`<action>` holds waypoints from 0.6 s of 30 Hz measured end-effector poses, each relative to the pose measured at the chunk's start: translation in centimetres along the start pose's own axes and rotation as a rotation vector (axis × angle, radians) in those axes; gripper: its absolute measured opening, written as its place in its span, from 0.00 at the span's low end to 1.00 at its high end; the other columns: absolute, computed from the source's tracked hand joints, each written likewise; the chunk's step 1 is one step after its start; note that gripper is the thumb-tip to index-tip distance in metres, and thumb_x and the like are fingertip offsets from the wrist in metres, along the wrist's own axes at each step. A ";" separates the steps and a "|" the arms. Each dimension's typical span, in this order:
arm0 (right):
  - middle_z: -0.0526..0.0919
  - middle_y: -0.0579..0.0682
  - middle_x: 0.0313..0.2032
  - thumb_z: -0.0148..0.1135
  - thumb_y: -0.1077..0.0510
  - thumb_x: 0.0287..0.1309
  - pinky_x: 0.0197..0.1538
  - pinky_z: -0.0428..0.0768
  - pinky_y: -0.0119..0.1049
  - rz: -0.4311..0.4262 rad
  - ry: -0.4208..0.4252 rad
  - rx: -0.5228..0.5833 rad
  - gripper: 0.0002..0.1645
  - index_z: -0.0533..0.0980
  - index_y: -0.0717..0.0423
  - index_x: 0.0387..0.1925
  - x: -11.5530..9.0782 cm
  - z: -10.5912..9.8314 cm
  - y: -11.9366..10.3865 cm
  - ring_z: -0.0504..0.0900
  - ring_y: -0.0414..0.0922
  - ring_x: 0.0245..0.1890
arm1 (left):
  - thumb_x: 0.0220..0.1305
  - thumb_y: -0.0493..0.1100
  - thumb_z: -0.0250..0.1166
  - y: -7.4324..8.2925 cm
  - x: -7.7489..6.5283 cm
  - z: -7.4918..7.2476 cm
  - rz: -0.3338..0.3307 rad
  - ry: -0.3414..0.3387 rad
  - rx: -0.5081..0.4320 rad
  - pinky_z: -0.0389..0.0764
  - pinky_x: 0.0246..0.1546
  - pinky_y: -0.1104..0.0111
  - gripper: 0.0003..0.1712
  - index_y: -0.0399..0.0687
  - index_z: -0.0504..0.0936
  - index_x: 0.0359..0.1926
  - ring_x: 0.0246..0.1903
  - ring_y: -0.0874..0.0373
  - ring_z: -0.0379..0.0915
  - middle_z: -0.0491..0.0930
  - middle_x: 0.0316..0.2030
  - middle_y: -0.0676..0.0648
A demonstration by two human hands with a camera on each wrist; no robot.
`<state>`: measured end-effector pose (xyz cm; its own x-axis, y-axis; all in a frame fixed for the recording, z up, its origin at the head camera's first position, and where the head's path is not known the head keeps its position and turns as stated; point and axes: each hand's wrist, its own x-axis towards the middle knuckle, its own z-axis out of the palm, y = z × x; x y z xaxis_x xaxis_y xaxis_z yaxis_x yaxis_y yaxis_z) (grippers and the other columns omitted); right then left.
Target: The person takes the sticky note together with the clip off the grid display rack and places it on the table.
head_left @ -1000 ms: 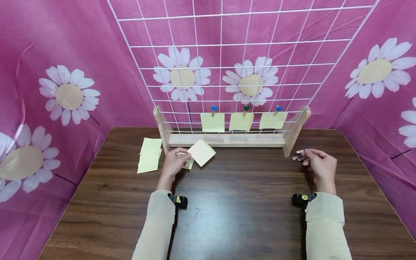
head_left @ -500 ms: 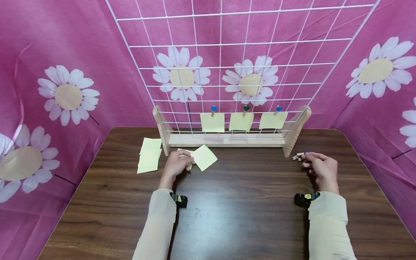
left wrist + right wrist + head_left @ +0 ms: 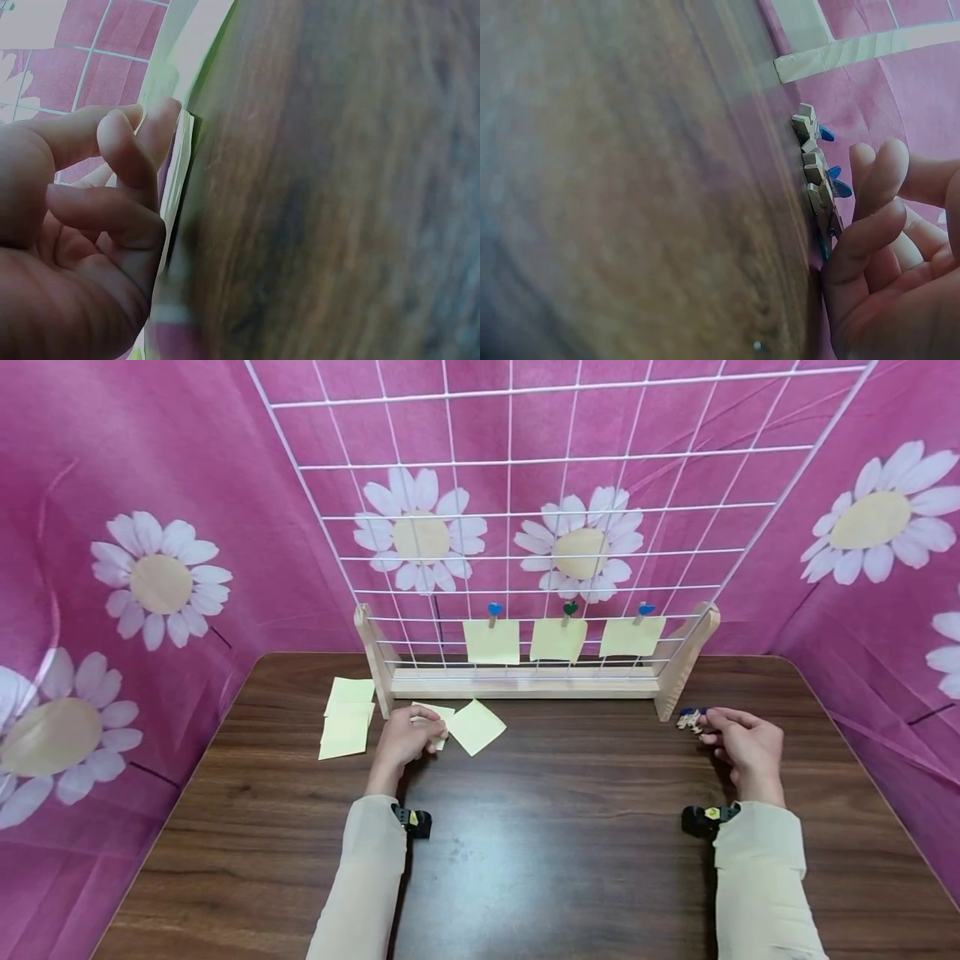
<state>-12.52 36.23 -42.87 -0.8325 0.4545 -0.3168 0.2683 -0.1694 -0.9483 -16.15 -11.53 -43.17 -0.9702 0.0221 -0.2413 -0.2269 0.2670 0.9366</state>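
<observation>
In the head view my left hand point(image 3: 407, 741) pinches the corner of a yellow sticky note point(image 3: 477, 727), which lies turned diagonally near the rack's foot. A second sticky note point(image 3: 435, 710) is partly covered by the fingers, and in the left wrist view the paper point(image 3: 202, 45) rises past the fingertips. My right hand point(image 3: 746, 747) is at a small heap of wooden clothespins point(image 3: 690, 721) with blue hearts. From the right wrist view, its bent fingers hover beside the clothespins point(image 3: 815, 169), thumb and index apart with nothing between them.
A white wire grid point(image 3: 510, 463) stands in a wooden base point(image 3: 525, 683) at the back. Three sticky notes point(image 3: 492, 643) hang on it by heart clothespins point(image 3: 570, 610). More sticky notes point(image 3: 345, 731) lie left of the base, on the brown table point(image 3: 555, 827).
The diagonal sticky note has come down and slightly right with my left hand. My right hand has shifted a little right, and the clothespins beside its fingers look rearranged.
</observation>
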 end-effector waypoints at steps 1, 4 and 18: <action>0.86 0.38 0.21 0.62 0.61 0.69 0.17 0.72 0.26 -0.002 0.005 -0.009 0.13 0.84 0.44 0.29 0.0 0.0 0.0 0.81 0.34 0.16 | 0.66 0.35 0.66 0.0 0.0 0.0 0.001 0.002 0.004 0.62 0.13 0.74 0.09 0.34 0.81 0.44 0.14 0.63 0.72 0.87 0.27 0.44; 0.86 0.37 0.21 0.62 0.59 0.69 0.17 0.71 0.26 -0.008 0.011 -0.036 0.12 0.84 0.43 0.29 -0.2 0.2 0.1 0.81 0.33 0.15 | 0.67 0.36 0.66 -0.2 0.1 -0.1 0.002 0.003 0.008 0.62 0.13 0.73 0.08 0.34 0.81 0.44 0.14 0.63 0.72 0.87 0.27 0.44; 0.87 0.38 0.26 0.66 0.56 0.67 0.18 0.71 0.27 -0.153 -0.171 -0.133 0.03 0.84 0.46 0.36 -1.4 1.7 -1.3 0.81 0.33 0.18 | 0.68 0.37 0.66 0.1 0.0 -0.3 0.029 0.011 -0.037 0.64 0.15 0.73 0.09 0.36 0.82 0.45 0.15 0.60 0.72 0.87 0.31 0.40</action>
<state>-12.53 34.31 -41.16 -0.9349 0.3102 -0.1723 0.1849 0.0114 -0.9827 -16.20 -11.75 -42.96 -0.9773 0.0185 -0.2111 -0.2013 0.2302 0.9521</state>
